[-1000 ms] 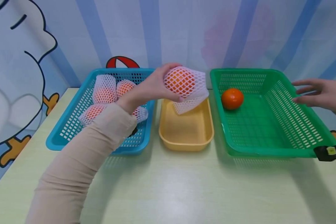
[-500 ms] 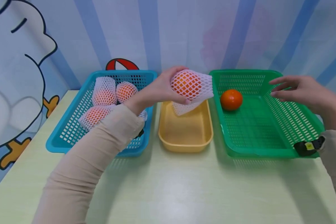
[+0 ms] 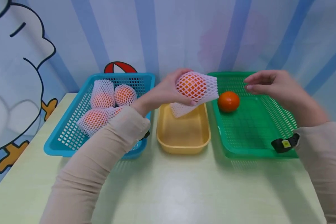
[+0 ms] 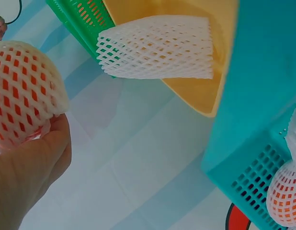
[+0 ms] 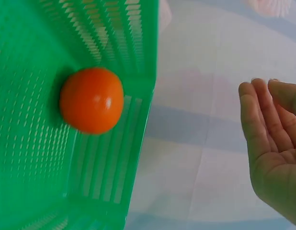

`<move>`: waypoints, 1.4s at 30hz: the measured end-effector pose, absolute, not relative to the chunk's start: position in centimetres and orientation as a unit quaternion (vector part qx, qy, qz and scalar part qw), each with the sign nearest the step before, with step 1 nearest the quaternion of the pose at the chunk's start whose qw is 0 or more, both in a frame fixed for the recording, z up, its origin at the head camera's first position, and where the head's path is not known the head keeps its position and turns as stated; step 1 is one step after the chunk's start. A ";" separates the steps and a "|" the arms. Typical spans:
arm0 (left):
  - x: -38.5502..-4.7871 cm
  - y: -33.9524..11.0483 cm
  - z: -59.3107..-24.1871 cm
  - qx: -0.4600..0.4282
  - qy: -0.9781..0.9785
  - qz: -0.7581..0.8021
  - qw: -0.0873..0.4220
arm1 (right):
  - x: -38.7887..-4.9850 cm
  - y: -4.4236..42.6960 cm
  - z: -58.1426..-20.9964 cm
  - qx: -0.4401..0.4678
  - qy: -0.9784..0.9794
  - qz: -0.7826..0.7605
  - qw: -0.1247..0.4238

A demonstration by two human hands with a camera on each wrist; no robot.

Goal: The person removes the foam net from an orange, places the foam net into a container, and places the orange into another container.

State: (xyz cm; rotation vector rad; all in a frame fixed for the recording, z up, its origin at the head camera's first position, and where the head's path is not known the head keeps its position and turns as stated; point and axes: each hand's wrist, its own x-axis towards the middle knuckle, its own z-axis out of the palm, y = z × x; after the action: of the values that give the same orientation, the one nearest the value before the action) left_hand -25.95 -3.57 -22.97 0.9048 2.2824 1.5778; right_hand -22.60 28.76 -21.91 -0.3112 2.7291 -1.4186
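My left hand (image 3: 169, 90) grips a round orange-red fruit (image 3: 191, 85) in a white foam net sleeve, above the yellow tray (image 3: 183, 146). The sleeve's loose end points right, toward my right hand (image 3: 281, 85). That hand is over the green basket (image 3: 252, 152), apart from the netted fruit; its fingers are extended, thumb near them, holding nothing. A bare, shiny orange-red fruit (image 5: 93, 100) lies in the green basket's left back corner. An empty foam net sleeve (image 4: 157, 48) lies in the yellow tray, sticking up past its back rim.
On the left stands a blue basket (image 3: 51, 149) with several netted fruits (image 3: 95, 119), partly hidden by my left arm. The yellow tray sits between the two baskets on a pale table (image 3: 173, 189). A printed curtain (image 3: 182, 34) hangs close behind.
My right hand has come in leftward from the right edge to above the green basket. My left hand has shifted slightly right with the netted fruit still in its grip.
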 end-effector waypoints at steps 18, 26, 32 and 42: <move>-26.2 -2.1 -23.1 0.317 0.760 0.554 0.122 | -23.3 24.4 -21.8 -0.149 0.827 -0.539 0.049; -26.1 -1.7 -23.3 0.323 0.753 0.559 0.130 | -23.4 22.8 -22.2 -0.155 0.836 -0.525 0.034; -26.1 -1.4 -23.5 0.317 0.754 0.558 0.141 | -23.6 22.2 -22.3 -0.154 0.828 -0.538 0.043; -25.4 -0.9 -23.6 0.310 0.756 0.560 0.140 | -23.5 21.3 -22.4 -0.189 0.820 -0.530 0.099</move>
State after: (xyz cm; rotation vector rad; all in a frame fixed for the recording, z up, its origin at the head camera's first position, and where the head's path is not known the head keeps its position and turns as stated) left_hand -25.43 -0.86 -23.58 0.8966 2.1829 1.6163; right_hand -23.48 21.30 -22.40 -0.5584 2.4259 -1.5686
